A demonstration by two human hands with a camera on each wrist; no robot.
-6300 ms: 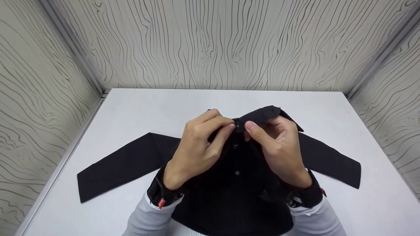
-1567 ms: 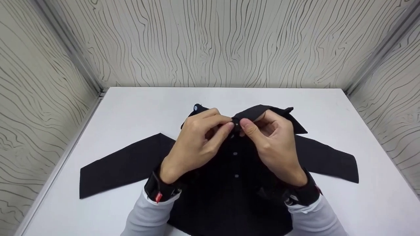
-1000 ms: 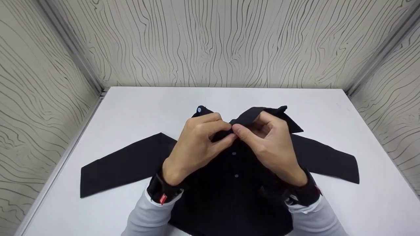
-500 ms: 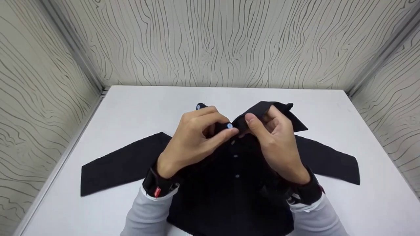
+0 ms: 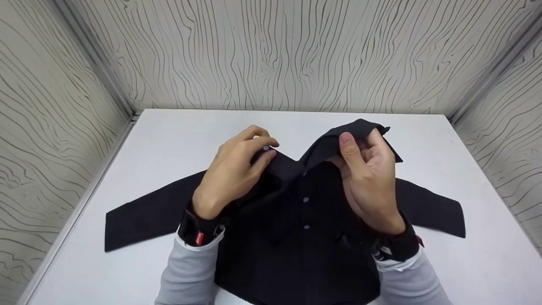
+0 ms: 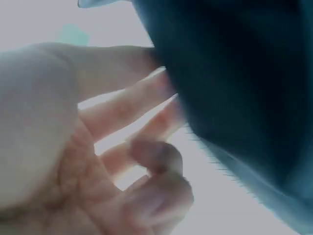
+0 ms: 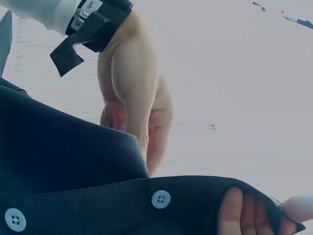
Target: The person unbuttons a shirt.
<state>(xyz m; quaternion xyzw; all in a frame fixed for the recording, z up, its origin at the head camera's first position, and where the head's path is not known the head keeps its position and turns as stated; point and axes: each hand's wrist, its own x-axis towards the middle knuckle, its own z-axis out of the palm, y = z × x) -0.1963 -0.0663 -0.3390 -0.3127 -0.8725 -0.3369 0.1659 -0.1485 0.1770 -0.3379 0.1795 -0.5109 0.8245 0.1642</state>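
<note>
A black shirt point(image 5: 305, 258) lies on the white table point(image 5: 190, 131), pale buttons point(image 5: 306, 199) down its front, sleeves point(image 5: 144, 216) spread sideways. The left hand point(image 5: 230, 169) pinches the lifted collar point(image 5: 288, 165) beside a button; the right hand point(image 5: 368, 178) grips its other side, thumb in front, fingers partly hidden. Black bands point(image 5: 199, 228) circle both wrists.

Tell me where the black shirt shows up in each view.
Head: black shirt spread across the table, centre to bottom, sleeves at both sides.
Left wrist: its cloth fills the right side.
Right wrist: across the lower part, buttons showing.
Shared landmark: fingers at the shirt's edge.
</note>
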